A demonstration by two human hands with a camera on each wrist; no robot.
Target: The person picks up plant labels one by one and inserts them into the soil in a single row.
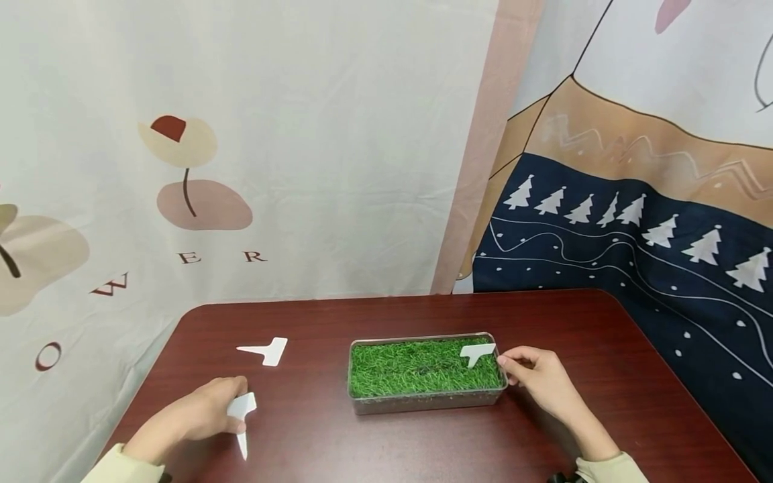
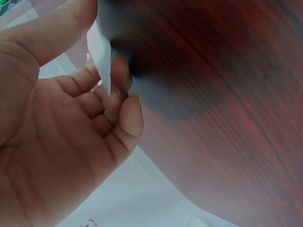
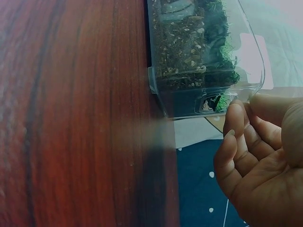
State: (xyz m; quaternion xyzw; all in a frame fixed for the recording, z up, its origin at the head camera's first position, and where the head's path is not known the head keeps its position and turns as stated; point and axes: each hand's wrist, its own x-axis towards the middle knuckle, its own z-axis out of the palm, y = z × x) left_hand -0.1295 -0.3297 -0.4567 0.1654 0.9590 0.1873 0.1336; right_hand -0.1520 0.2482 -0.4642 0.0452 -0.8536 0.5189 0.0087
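My left hand pinches a white T-shaped plant label between thumb and fingers at the table's front left. In the left wrist view that label is seen edge-on, its pointed end downward past the fingers. A clear plastic planter box stands right of centre, with green grass on top and soil showing through its wall. Another white plant label stands in the grass near the right end. My right hand pinches the box's right rim with thumb and forefinger.
A third white plant label lies flat on the dark red wooden table, beyond my left hand. Printed cloth hangs right behind the table's back edge, and a navy cloth with white trees hangs at the right.
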